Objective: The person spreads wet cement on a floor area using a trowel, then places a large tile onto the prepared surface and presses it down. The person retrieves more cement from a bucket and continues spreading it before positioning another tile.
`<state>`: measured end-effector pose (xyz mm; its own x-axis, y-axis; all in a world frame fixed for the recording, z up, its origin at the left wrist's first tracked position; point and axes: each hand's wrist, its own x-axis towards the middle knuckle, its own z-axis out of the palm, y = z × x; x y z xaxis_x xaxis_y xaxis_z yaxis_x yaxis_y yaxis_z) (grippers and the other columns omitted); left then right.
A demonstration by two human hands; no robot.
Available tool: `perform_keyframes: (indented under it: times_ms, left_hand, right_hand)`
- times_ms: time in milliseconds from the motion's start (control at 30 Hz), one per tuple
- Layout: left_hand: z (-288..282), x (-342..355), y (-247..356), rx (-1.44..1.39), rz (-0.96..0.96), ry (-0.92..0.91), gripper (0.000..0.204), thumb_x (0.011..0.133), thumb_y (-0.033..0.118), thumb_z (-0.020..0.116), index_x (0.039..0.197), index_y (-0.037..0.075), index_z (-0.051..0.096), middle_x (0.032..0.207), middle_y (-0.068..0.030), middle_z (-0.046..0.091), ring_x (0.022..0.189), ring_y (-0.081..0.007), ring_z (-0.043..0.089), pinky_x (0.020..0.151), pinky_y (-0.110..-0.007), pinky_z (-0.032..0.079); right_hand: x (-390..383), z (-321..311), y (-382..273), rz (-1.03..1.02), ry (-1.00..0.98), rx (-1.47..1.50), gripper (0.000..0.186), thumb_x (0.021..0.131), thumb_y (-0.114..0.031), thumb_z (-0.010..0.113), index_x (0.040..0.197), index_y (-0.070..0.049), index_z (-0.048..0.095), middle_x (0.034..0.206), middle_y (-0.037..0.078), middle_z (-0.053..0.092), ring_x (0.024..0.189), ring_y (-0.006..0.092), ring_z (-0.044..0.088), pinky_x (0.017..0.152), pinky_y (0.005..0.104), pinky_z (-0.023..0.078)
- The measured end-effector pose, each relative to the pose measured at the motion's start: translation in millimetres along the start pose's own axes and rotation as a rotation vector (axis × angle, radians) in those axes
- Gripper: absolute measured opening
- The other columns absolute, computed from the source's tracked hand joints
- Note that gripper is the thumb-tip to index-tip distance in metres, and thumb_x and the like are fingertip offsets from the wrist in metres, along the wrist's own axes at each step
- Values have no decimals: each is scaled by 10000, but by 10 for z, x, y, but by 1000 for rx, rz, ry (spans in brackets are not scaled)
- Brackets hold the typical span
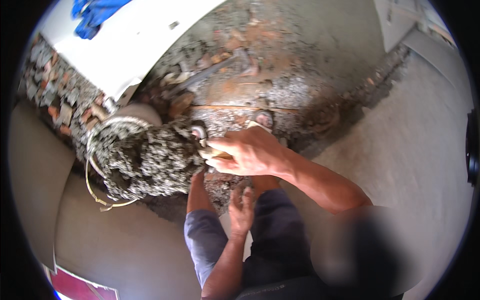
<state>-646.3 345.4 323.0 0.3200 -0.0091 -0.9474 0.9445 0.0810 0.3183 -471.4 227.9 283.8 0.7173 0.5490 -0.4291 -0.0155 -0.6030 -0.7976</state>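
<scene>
My right hand (250, 152) is closed round the pale handle (216, 153) of a trowel, whose blade is hidden under a big lump of wet grey mortar (160, 160). The lump overlaps the right side of a bucket (92, 145), so I cannot tell whether it hangs clear of the rim. More grey mortar shows inside the bucket, and its yellowish bail handle (100, 201) hangs down on the near side. Low between my knees is my left hand (241, 212), its fingers stretched upward and holding nothing.
A white board (135, 37) with a blue cloth (97, 15) on it lies at the far left. Broken brick rubble (62, 107) spreads beside it. A hammer-like tool (210, 72) lies on the debris-strewn floor ahead. A smooth grey surface (400, 145) stretches along the right.
</scene>
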Motion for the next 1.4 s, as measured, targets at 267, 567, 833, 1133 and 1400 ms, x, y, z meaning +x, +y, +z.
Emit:
perform_keyframes:
  times_ms: [267, 567, 833, 1133, 1400]
  left_hand:
    - [159, 21, -141, 239, 14, -31, 512, 949, 342, 546, 1254, -63, 481, 1168, -175, 576, 1016, -203, 577, 873, -307, 456]
    - [180, 50, 39, 189, 55, -30, 514, 945, 306, 544, 1270, -85, 463, 1220, -206, 547, 1122, -230, 533, 952, -329, 422]
    - [65, 179, 219, 390, 178, -42, 451, 931, 294, 542, 1192, -74, 543, 1111, -176, 604, 1020, -246, 571, 910, -340, 435]
    - [195, 1021, 663, 591, 439, 2, 331, 925, 268, 540, 1060, -25, 612, 892, -65, 582, 846, -165, 522, 789, -298, 434]
    - [596, 2515, 1815, 1306, 620, 249, 392, 928, 302, 555, 1170, -6, 569, 1078, -215, 613, 972, -332, 591, 847, -387, 465]
  right_hand:
    - [-2403, -1002, 670, 632, 426, -285, 282, 803, -261, 702, 1009, -78, 642, 813, 107, 643, 650, 247, 639, 566, 353, 507]
    - [-2590, -799, 1471, 1029, 888, -508, 421, 879, -291, 617, 1196, -26, 534, 1067, 187, 603, 934, 324, 606, 766, 412, 486]
    - [-2951, -406, 513, 1203, 748, -173, 448, 859, -285, 629, 1156, 36, 529, 933, 223, 631, 857, 358, 624, 757, 392, 476]
    - [-3373, -710, 1078, 1424, 930, 15, 485, 893, -377, 558, 1182, 8, 506, 880, 184, 622, 795, 306, 620, 719, 393, 476]
    - [-3572, -1005, 3262, 1347, 1001, -317, 447, 911, -457, 530, 1048, -31, 541, 885, 173, 617, 780, 370, 616, 660, 441, 490]
